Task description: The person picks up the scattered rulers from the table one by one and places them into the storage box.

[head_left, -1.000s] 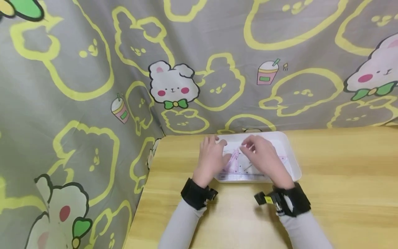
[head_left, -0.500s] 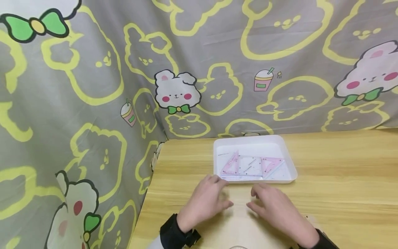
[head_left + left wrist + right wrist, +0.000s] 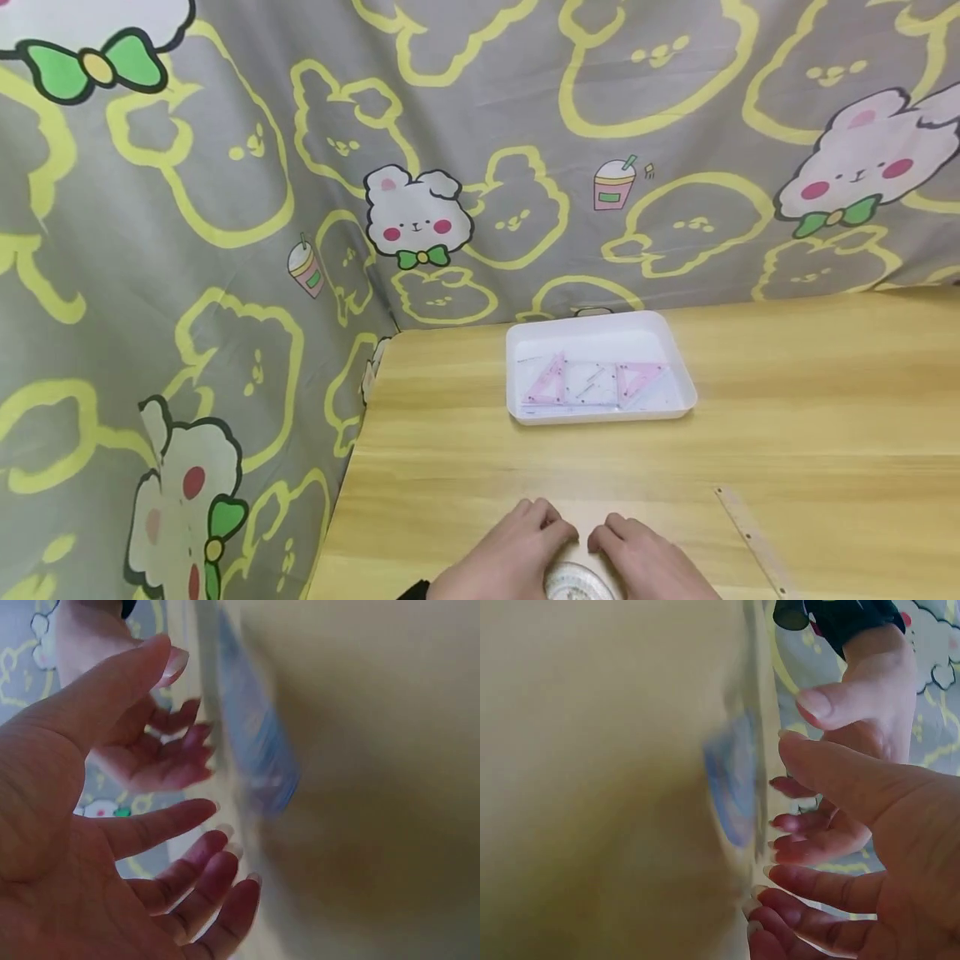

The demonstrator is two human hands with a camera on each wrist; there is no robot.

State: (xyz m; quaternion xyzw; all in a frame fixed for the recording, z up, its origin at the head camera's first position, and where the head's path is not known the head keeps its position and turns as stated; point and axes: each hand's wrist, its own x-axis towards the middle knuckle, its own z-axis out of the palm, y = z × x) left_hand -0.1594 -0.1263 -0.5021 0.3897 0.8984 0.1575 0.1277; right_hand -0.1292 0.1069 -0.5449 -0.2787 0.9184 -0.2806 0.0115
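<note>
Near the front edge of the wooden table (image 3: 787, 375), my left hand (image 3: 510, 558) and right hand (image 3: 645, 562) flank a round protractor (image 3: 573, 579). Both hands hang relaxed with fingers loosely spread, holding nothing; the wrist views are blurred, showing only bare fingertips beside a bluish smear on the table.

Step in hand, as I judge it: picking up the protractor. It is thin, flat, clear plastic lying flush on the table, so I would press one edge to tip it, or slide it past the table's front edge, then pinch the rim.

Farther back on the table sits a white tray (image 3: 675, 367), shallow with rounded corners, holding pink-tinted transparent set squares (image 3: 592, 383) lying flat. A long pale ruler (image 3: 750, 533) lies on the table right of the protractor, well apart. Behind the table hangs a grey printed cloth (image 3: 225, 167).
</note>
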